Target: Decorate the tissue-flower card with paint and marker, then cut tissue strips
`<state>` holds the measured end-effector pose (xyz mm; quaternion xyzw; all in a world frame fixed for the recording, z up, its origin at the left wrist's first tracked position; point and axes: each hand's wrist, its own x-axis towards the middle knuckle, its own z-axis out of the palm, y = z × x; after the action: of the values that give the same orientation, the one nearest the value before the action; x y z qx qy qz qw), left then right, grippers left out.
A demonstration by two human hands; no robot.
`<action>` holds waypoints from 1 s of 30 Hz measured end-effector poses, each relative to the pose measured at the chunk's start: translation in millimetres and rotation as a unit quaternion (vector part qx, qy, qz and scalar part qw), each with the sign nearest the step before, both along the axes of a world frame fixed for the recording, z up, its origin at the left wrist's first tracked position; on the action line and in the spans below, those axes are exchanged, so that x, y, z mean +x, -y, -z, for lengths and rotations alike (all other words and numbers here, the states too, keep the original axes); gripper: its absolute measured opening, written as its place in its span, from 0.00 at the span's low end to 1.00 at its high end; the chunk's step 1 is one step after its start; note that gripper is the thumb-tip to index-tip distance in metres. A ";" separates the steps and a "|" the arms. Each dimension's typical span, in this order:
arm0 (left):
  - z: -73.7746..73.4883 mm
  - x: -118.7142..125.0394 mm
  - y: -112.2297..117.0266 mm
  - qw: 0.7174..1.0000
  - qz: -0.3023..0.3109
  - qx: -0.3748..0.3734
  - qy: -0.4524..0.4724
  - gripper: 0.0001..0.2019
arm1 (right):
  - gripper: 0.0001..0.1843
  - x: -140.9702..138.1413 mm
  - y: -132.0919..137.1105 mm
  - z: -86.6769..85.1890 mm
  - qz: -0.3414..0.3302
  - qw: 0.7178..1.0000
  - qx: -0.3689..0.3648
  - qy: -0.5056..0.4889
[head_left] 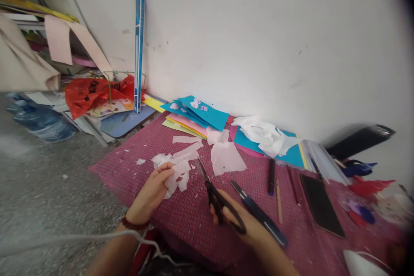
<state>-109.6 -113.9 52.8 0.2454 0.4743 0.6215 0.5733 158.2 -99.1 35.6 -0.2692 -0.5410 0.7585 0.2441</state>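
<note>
Between the fingers of my left hand [152, 192] is a thin piece of white paper [177, 177] with ragged cut-outs, held over the near part of the table. My right hand [237, 217] grips a pair of black-handled scissors [213, 189] by the loops. Their blades point up and away, a little right of the paper and apart from it. Beyond both hands lie pale paper strips [187, 148] and a larger pale sheet [227, 158]. A utility knife [258, 213] rests on the cloth to the right of my right hand.
Small paper scraps dot the checked red tablecloth [129, 168]. Blue and coloured sheets [207, 112] and crumpled white paper [263, 133] lie along the wall. At right are a phone [321, 202], a marker [271, 177] and a wooden stick [279, 200]. A white cable [129, 233] crosses my left forearm.
</note>
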 end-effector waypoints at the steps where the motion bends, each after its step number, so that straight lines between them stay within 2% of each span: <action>1: -1.5 0.8 -2.1 1.000 -0.010 0.008 -0.001 0.13 | 0.40 1.7 1.1 0.8 -0.008 1.000 -0.007 0.000; 5: -4.6 2.6 -7.3 0.999 -0.021 0.028 -0.019 0.13 | 0.35 5.4 4.1 3.1 -0.043 0.999 -0.003 0.008; 11: 3.4 11.9 -5.0 0.996 0.021 0.033 -0.084 0.11 | 0.33 1.1 6.0 2.6 -0.069 0.998 0.000 -0.002; 19: 10.4 19.9 -6.6 0.988 0.071 0.032 -0.132 0.10 | 0.36 1.4 2.1 -2.8 -0.042 0.999 0.030 0.012; 30: 9.7 19.8 -6.9 0.993 0.078 0.012 -0.088 0.12 | 0.44 -3.6 4.2 6.9 0.011 0.997 -0.029 0.071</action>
<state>-89.8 -107.0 43.1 0.3417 0.4947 0.5566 0.5733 154.6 -103.3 28.7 -0.3350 -0.5316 0.7503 0.2056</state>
